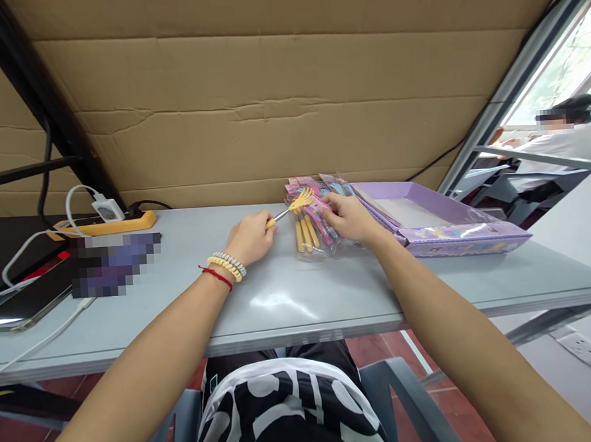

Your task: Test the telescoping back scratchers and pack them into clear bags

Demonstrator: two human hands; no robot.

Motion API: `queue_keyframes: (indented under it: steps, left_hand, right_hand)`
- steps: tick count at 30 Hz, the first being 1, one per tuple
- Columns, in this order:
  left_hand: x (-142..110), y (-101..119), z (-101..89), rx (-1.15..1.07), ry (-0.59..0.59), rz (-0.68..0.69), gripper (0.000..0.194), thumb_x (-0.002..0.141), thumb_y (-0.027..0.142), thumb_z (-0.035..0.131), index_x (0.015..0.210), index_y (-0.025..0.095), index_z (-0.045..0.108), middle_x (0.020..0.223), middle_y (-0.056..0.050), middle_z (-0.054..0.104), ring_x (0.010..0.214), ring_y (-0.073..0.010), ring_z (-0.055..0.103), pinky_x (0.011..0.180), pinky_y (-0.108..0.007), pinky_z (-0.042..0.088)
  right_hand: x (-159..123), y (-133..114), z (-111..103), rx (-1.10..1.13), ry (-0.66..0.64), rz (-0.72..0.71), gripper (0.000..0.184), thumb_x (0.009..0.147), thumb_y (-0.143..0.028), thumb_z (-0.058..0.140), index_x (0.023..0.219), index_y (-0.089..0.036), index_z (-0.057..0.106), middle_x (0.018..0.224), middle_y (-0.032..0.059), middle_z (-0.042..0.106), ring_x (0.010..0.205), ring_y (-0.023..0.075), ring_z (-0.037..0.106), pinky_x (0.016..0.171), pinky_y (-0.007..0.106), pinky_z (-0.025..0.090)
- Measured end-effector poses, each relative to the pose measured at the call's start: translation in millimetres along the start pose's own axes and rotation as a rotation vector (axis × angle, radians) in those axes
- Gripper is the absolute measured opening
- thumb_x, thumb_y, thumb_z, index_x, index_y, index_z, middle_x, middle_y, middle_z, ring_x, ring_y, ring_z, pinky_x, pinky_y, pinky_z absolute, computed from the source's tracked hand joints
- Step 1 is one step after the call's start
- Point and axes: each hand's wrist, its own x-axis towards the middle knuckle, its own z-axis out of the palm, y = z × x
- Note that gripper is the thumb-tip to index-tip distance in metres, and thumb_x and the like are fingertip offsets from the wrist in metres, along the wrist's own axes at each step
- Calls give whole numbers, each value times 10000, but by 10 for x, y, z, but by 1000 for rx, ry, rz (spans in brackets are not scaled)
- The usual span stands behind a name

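Observation:
My left hand point(250, 240) is closed around the yellow handle of a small back scratcher point(281, 215), which has a metal rod and a yellow hand-shaped head. That head lies over a pile of clear plastic packages point(308, 235) holding several yellow, pink and blue back scratchers. At the right of the pile, my right hand point(348, 216) has its fingers closed on a pink package point(316, 210); the fingertips are partly hidden. Right beside it stands an open purple display box point(469, 239), tilted a little on the table.
The grey table point(181, 321) backs onto a cardboard panel point(288, 108). On the left are a yellow power strip point(100, 226) with a white charger, cables, a dark phone point(27, 301) and a blurred-out item. A person point(561, 141) sits beyond the frame at right.

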Motion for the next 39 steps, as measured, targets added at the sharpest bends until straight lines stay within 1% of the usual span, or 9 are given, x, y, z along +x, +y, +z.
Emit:
queue_keyframes:
  steps: [5,9,13,16,19,21,28,33,39]
  left_hand:
    - [10,4,5,-4,9,0,178,890,290,394,890,220,558,865,-60,686,789,-230,609,596,-313,333]
    - [14,10,-9,-3,22,-25,206,902,326,376,805,222,525,813,-60,668,735,-223,595,555,-306,286]
    - [17,19,-34,-20,22,-43,237,906,353,359,787,219,514,804,-66,661,735,-227,589,554,-308,277]
    - [17,23,-41,-36,13,-52,269,915,371,336,785,216,513,789,-66,657,724,-224,584,556,-307,280]
    - [6,32,-28,-50,-11,-10,290,922,383,328,767,215,507,781,-63,657,717,-218,580,561,-305,286]
    - [-3,39,-15,-58,-23,15,296,925,384,328,762,213,508,778,-60,658,707,-213,578,560,-304,289]
    - [13,21,-1,-123,-2,53,300,928,372,336,748,210,513,735,-47,638,668,-194,558,570,-300,308]
    - [21,15,9,-172,19,62,303,924,372,331,733,210,502,689,-36,614,626,-184,534,571,-299,311]
    - [16,18,14,-96,-19,59,306,921,376,338,789,208,557,777,-55,657,709,-206,570,591,-306,322]
  right_hand:
    - [-22,-84,44,-11,-89,-113,206,833,-322,491,749,-166,596,472,-35,466,473,96,366,534,242,297]
    - [-27,-132,94,65,-140,-137,221,841,-323,494,773,-156,622,496,-28,492,495,94,390,539,237,313]
    - [-11,-116,156,250,-69,-62,224,840,-365,515,796,-159,588,576,-11,534,513,100,433,521,238,337]
    - [4,-95,176,434,75,-17,256,849,-427,526,804,-177,552,602,-8,539,511,106,457,506,241,357]
    - [14,-89,167,505,184,-14,306,867,-489,514,789,-193,533,588,-17,524,466,92,417,473,237,329]
    - [15,-87,158,505,179,-16,335,866,-520,514,779,-197,529,580,-20,515,460,88,408,468,236,326]
    - [10,-61,196,522,-32,11,310,805,-490,609,814,-185,554,645,-13,538,533,99,464,482,236,376]
    - [32,-58,218,719,2,44,370,732,-497,690,876,-188,546,651,-23,572,475,82,474,426,221,374]
    - [23,-113,154,690,100,46,424,715,-579,684,796,-186,544,523,-39,531,405,77,451,382,216,361]
